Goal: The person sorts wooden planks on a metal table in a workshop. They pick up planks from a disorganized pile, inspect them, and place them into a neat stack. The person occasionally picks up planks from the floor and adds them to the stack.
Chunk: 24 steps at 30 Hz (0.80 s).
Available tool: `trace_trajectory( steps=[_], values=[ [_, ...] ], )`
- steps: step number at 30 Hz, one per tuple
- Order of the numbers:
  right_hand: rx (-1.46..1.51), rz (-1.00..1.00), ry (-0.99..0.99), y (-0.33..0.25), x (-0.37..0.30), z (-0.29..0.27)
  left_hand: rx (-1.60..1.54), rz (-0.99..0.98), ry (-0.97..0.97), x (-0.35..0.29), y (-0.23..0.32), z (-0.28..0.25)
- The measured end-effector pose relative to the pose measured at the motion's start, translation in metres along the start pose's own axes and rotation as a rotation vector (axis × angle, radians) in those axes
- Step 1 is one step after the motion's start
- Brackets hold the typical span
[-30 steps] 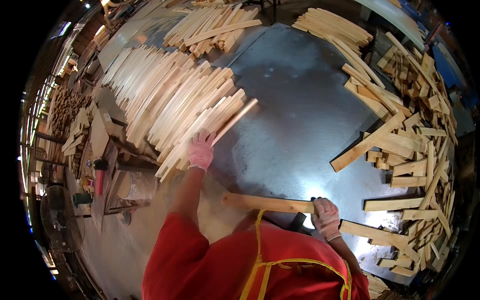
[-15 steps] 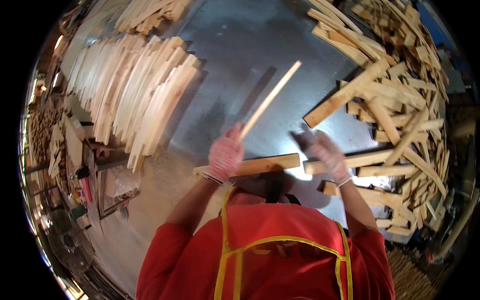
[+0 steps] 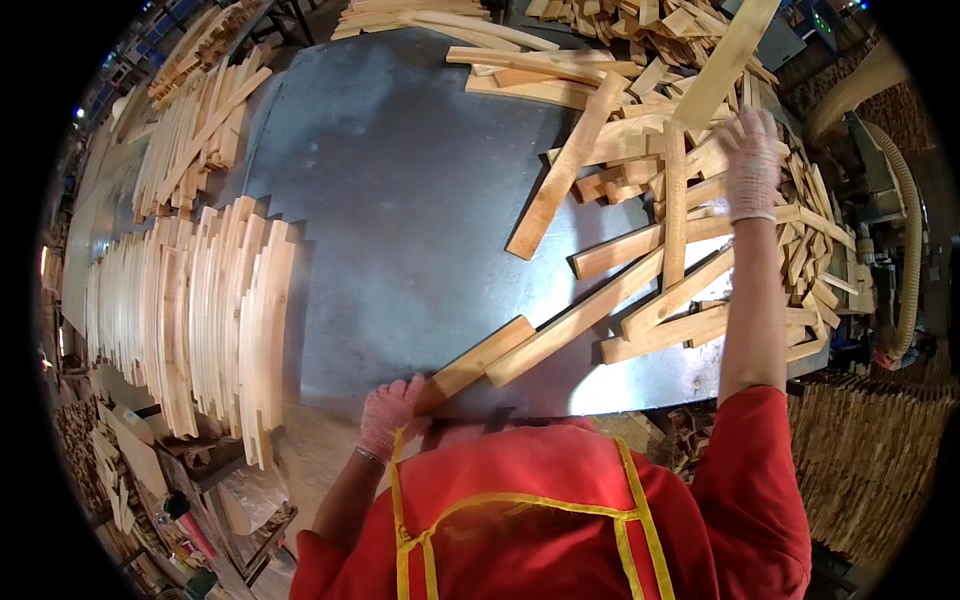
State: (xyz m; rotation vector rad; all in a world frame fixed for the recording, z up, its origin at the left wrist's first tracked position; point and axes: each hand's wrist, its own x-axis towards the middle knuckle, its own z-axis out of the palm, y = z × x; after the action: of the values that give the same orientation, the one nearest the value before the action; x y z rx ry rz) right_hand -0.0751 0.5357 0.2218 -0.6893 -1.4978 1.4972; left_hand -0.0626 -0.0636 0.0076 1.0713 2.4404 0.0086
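Note:
My left hand, in a white-and-pink glove, is closed at the near end of a short wooden plank by the table's front edge. That plank slants up to the right, beside a longer wooden plank. My right hand, gloved alike, stretches out over the jumbled wood pile, fingers apart. Just beyond its fingertips a pale, blurred board slants up above the pile; I see no grip on it.
Neat rows of wooden strips lie along the left of the metal table. Another strip stack stands farther back. At the right are a ribbed hose and stacked wood below table height.
The view has swung rightward. The thin strip is gone from my left hand, which is now lower, at the short plank's end. My right hand has reached far out over the pile.

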Motion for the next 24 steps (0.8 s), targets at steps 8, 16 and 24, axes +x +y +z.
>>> trace_trajectory(
  steps=[8, 16, 24],
  values=[
    [-1.214, 0.409, 0.24, 0.199, -0.113, -0.233, -0.485, -0.402, 0.197, -0.005, -0.031, -0.016],
    [-1.168, 0.537, 0.21, 0.204, -0.148, -0.11, -0.402, -0.562, 0.34, 0.08, 0.0, -0.004],
    [-0.18, 0.248, -0.258, 0.152, -0.221, 0.005, -0.936, -0.512, 0.344, 0.071, 0.005, -0.004]
  ],
)
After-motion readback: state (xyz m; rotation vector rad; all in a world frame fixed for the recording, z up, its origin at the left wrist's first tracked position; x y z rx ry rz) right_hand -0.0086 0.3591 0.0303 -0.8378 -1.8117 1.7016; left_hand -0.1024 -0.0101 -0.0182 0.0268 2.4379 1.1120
